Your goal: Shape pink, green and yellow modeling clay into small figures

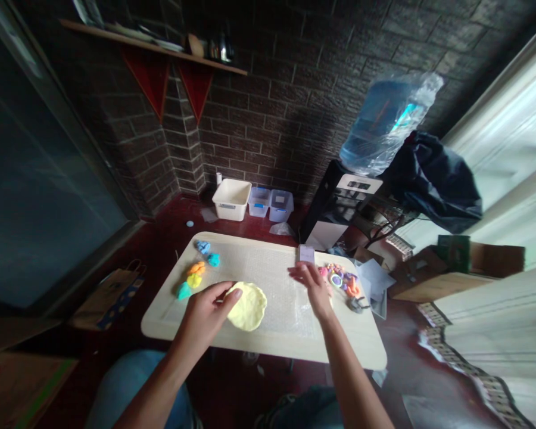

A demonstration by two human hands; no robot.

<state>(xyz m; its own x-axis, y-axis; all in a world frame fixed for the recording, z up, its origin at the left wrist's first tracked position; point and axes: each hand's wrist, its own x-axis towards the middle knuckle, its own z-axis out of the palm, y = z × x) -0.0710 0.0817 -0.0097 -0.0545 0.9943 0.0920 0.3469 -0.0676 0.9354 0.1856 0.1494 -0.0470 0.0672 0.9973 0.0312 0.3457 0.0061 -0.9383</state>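
Observation:
My left hand (217, 300) grips the left edge of a flat, round pale-yellow piece of modelling clay (249, 307), thumb on its upper face. The piece is held over the front part of the table. To the right, my right hand (311, 285) hovers above the table with fingers apart and nothing visible in it. Beyond its fingertips lies a phone (306, 254). Just right of that hand sits a group of small clay pieces (339, 279) in pink, purple and orange, with a grey lump (358, 304) nearest the edge.
Lumps of blue (202, 246), orange (196, 269), yellow (194, 280) and green clay (184, 291) line the left side of the cream table (161, 310). Behind it on the floor stand a white bin (231, 208), two clear boxes and a water dispenser (330, 208). Cardboard boxes (455, 265) stand at right.

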